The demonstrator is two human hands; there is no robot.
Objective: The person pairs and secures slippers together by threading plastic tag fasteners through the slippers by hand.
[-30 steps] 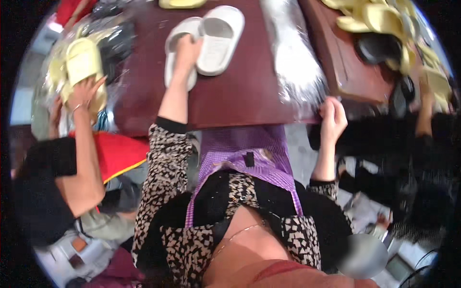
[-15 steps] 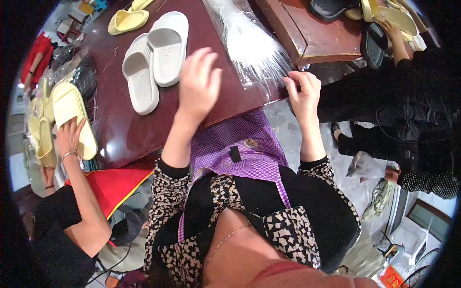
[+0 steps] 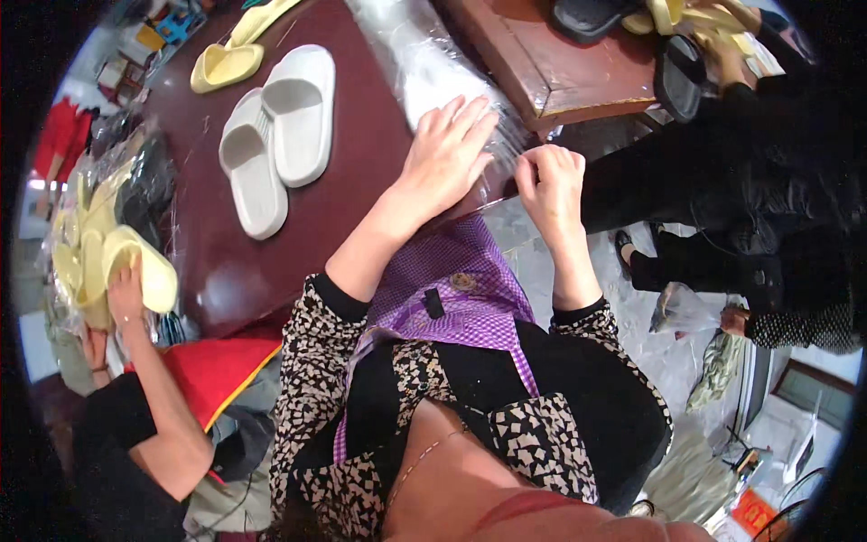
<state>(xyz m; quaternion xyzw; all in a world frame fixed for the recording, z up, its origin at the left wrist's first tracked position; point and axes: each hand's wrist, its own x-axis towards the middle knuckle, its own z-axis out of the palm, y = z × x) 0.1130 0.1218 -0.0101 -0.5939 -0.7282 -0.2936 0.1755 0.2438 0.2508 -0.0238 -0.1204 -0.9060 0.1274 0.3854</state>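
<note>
My left hand point(image 3: 447, 154) lies flat, fingers spread, on the near end of a stack of clear plastic bags point(image 3: 417, 63) on the dark red table point(image 3: 361, 172). My right hand point(image 3: 549, 176) is closed at the table's edge, pinching the corner of the top bag. A pair of white slide sandals point(image 3: 275, 135) rests soles-down on the table to the left of my left hand, apart from it.
Yellow slides point(image 3: 226, 63) lie at the table's far side. At lower left a person in black holds a yellow slide point(image 3: 144, 271) beside a bagged heap of them. A brown table point(image 3: 551, 63) with dark slides stands at the right, with a person in black beside it.
My left hand moved right, from near the white sandals onto the plastic bags. My right hand shifted along the table edge to the bags' corner and closed on it.
</note>
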